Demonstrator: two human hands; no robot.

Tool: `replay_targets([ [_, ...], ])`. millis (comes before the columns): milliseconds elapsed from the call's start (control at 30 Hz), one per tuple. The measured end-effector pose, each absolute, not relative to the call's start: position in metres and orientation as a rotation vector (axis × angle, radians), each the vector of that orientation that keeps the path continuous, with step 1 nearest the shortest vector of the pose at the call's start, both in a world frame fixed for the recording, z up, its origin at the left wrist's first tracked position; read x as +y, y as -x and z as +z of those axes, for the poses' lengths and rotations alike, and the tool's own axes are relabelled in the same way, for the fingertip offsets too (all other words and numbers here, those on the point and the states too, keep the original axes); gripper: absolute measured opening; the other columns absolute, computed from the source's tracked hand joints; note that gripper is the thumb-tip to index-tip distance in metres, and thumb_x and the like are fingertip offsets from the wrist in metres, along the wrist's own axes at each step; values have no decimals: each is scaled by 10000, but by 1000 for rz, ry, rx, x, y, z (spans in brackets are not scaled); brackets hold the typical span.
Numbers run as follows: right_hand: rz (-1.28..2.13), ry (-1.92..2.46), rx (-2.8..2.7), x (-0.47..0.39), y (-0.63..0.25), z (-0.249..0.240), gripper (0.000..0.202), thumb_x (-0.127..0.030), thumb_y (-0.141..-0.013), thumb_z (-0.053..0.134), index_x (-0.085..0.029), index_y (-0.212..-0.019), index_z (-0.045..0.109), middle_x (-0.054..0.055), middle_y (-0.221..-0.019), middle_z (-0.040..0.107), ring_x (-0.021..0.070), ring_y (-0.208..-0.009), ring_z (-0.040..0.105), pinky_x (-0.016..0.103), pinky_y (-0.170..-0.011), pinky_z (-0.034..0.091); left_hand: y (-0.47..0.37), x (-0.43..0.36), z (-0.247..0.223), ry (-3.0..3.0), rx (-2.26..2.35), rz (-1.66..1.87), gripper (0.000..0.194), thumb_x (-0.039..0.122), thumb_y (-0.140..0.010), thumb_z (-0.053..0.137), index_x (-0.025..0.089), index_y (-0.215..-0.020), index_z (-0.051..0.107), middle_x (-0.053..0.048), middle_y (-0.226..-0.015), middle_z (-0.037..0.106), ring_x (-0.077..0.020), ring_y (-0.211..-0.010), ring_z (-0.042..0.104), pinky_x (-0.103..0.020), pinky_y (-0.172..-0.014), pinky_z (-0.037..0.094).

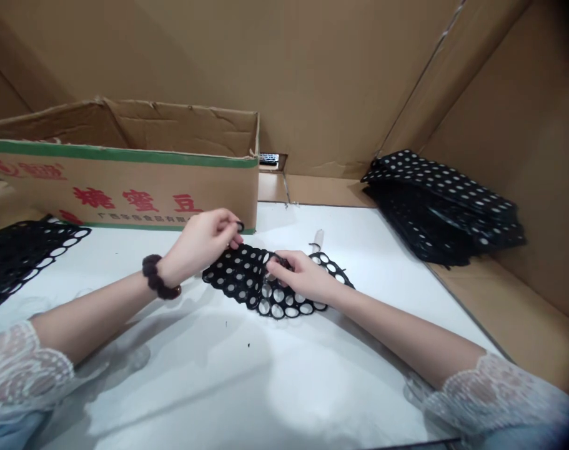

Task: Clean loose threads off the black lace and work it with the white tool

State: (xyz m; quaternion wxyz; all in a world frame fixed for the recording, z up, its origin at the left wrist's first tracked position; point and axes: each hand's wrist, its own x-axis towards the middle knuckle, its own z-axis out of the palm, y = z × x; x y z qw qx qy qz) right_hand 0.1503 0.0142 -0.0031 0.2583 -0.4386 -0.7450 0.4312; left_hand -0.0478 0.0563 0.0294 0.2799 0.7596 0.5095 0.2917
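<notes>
A black mesh piece with round holes point(237, 275) lies on the white table between my hands, gathered near its middle. My right hand point(303, 275) grips the gathered part, thumb and fingers pressed on the mesh. Just above the mesh's upper left edge is my left hand point(213, 234), its fingers pinched together around a small black loop or scrap point(240, 227). Whether that black bit is joined to the mesh cannot be made out. A dark beaded band circles my left wrist.
An open cardboard box point(172, 187) with red lettering stands at the back left. More black mesh point(26, 253) lies at the far left. Folded black dotted mesh point(446, 206) is piled at the right against cardboard walls. A small clear strip point(318, 238) lies behind my right hand.
</notes>
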Motion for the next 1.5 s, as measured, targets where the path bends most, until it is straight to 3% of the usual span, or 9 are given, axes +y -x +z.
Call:
replay_targets([
  [100,1208,1168,-2106,13,-151,-2,304,-412,-723,550,-172,-633,386,-50,-591,332,74,-552,306,217,-529,272,46,43,31,-2278,1322,479,204,314,-768,432,183,-786,587,-12,-740,661,-149,-684,599,-230,-609,433],
  [200,1201,1203,-2112,13,-151,-4,352,-422,-710,559,-174,-596,336,-58,-568,284,68,-537,274,214,-504,244,40,28,30,-2356,1245,335,246,322,-790,401,199,-782,613,7,-713,655,-131,-627,579,-213,-554,391],
  [367,1189,1151,-2126,12,-150,-8,278,-386,-752,506,-170,-631,381,-51,-589,321,74,-556,296,214,-522,268,32,19,26,-2305,1211,323,248,377,-777,457,196,-807,623,-7,-749,667,-147,-666,596,-215,-564,398],
  [700,1165,1093,-2172,12,-150,-8,181,-283,-781,472,-170,-667,387,-35,-637,367,83,-589,342,220,-559,301,38,35,24,-1939,1127,305,186,294,-743,488,167,-827,593,-6,-747,672,-138,-678,606,-201,-566,421],
  [1000,1149,1112,-2036,16,-146,-8,144,-273,-819,389,-163,-737,436,-17,-687,441,105,-651,404,240,-628,334,40,37,20,-2372,1477,664,176,286,-825,363,191,-860,506,-12,-740,616,-163,-670,569,-251,-574,383],
  [1267,1187,1196,-1909,10,-144,-13,153,-267,-769,445,-170,-661,401,-40,-619,364,87,-592,357,228,-592,323,45,43,28,-2271,1639,929,211,289,-858,288,181,-978,424,-26,-736,606,-155,-661,584,-269,-629,423],
  [1500,1291,1157,-1799,9,-143,-12,180,-299,-747,491,-162,-661,411,-47,-601,364,74,-550,342,213,-531,297,35,13,22,-2389,1278,348,167,304,-839,323,198,-808,449,3,-665,562,-136,-558,505,-235,-522,342],
])
